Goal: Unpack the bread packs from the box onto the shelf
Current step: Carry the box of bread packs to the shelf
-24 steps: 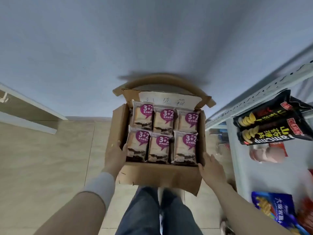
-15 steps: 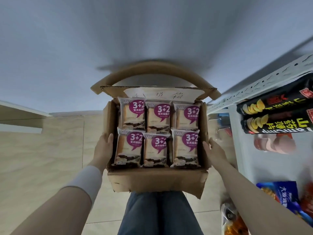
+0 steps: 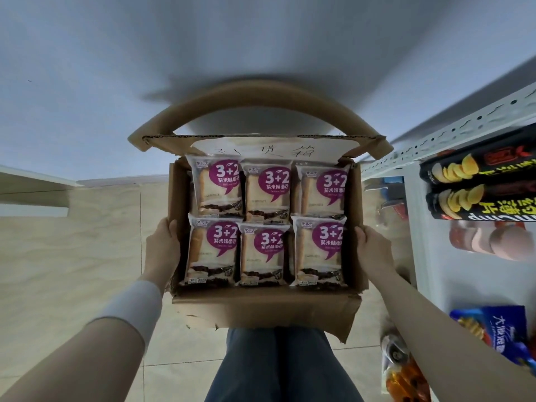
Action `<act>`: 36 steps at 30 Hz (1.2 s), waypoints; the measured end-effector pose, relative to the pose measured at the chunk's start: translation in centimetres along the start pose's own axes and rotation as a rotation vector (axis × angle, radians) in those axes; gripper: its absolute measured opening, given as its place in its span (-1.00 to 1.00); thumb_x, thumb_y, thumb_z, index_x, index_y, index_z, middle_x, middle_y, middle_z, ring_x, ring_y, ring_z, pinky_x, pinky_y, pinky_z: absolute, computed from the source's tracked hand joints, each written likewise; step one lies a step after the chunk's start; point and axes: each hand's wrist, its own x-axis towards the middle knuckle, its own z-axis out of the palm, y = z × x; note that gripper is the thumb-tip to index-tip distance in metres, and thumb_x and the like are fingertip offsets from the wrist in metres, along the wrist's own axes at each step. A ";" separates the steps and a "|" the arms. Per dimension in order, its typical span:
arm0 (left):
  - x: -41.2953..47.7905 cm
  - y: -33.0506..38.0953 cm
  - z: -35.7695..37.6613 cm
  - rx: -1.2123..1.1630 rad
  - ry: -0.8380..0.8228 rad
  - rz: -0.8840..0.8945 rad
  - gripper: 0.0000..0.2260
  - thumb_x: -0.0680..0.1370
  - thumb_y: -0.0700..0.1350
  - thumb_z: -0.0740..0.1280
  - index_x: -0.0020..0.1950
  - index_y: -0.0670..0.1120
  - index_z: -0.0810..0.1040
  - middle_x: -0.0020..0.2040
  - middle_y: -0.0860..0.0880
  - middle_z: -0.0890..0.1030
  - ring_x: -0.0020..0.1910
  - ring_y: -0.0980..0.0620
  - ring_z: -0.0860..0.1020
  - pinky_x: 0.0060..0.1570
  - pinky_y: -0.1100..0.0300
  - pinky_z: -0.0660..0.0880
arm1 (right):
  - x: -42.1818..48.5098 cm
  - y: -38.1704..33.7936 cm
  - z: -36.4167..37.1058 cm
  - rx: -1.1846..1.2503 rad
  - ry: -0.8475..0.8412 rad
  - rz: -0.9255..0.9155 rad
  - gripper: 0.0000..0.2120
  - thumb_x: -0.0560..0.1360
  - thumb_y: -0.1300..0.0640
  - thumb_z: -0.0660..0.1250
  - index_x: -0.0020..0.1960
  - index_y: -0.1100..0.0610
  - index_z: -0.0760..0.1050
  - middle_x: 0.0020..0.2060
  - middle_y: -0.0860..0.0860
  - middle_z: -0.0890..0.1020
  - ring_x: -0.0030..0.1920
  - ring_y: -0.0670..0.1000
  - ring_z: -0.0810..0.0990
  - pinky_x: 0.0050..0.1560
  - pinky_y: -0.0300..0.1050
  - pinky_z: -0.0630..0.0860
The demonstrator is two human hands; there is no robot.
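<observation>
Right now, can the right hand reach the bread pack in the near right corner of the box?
Probably not yet. Nothing covers that bread pack and it lies next to the right hand, but both hands grip the box; the left hand alone might not hold it.

My box point(image 3: 261, 311) is matt cardboard, torn rough at the edge; the bread packs point(image 3: 265, 248) are glossy plastic film; the shelf point(image 3: 429, 285) looks like white-painted metal, perhaps.

left hand point(image 3: 162, 250): fingers are hiding behind the box point(image 3: 261, 309) wall
right hand point(image 3: 374, 252): fingers are hiding likewise
black chip packs point(image 3: 478, 181): are running past the right edge
blue bag point(image 3: 504, 329): right arm point(image 3: 429, 323) is covering part
</observation>
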 end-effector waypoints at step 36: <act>-31.0 -0.3 0.0 0.392 -0.491 1.096 -0.66 0.62 0.03 0.02 0.19 -0.10 0.47 0.04 -0.22 0.60 -0.01 -0.22 0.55 0.01 -0.03 0.46 | -53.7 24.9 7.6 0.728 0.665 0.895 -0.70 0.61 0.10 0.10 0.09 0.21 0.55 -0.01 0.26 0.62 -0.07 0.20 0.54 -0.12 -0.10 0.39</act>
